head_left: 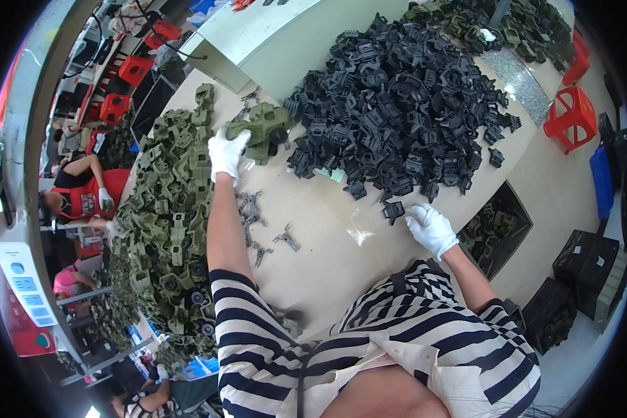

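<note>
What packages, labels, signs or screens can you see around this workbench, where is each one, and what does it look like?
Wall panel: far left edge, a white rectangular plate with small blue label squares.
Red sign: just below that panel, red with a green mark.
Dark crates: on the floor at the right, boxy and black, holding dark parts.
Blue container: on the floor at the right, beside a red stool.
No screens are visible.
</note>
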Available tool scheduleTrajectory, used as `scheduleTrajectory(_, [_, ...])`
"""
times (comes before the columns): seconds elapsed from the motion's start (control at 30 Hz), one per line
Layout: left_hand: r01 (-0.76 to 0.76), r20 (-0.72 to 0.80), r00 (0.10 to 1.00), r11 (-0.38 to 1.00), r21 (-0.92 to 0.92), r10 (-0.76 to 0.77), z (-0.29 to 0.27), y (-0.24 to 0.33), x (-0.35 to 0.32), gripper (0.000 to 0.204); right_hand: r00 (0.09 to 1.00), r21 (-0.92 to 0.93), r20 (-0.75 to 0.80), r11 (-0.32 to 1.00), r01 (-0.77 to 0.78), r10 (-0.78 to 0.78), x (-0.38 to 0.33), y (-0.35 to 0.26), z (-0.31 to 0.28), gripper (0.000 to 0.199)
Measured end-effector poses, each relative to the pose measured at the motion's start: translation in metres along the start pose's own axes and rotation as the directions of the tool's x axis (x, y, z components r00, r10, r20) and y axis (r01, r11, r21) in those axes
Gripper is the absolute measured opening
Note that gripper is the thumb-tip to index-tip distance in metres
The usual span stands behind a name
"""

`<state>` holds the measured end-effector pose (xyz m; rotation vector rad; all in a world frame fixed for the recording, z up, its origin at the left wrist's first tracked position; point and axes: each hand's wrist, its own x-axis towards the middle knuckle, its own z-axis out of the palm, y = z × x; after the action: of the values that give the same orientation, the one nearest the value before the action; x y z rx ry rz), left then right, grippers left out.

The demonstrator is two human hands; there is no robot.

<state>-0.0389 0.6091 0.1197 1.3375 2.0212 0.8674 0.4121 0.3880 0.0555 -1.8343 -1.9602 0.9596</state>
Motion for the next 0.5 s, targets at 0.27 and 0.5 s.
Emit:
scheduleTrajectory(0.27, [0.208, 0.034, 0.977, 0.913, -0.353, -0.209, -0.057, -0.033, -0.020, 0.072, 0.992, -0.001, 0.056, 0.993, -0.117, 0.117, 0.011, 0.006, 0.013, 0.030])
scheduleTrajectory(0.5, [-0.381, -0.040, 0.924, 0.924, -0.035, 0.380, 0.013, -0.111, -0.179, 0.083, 0.997, -0.125, -0.018, 0.990, 0.067, -0.070, 0.006, 0.003, 0.039, 0.036])
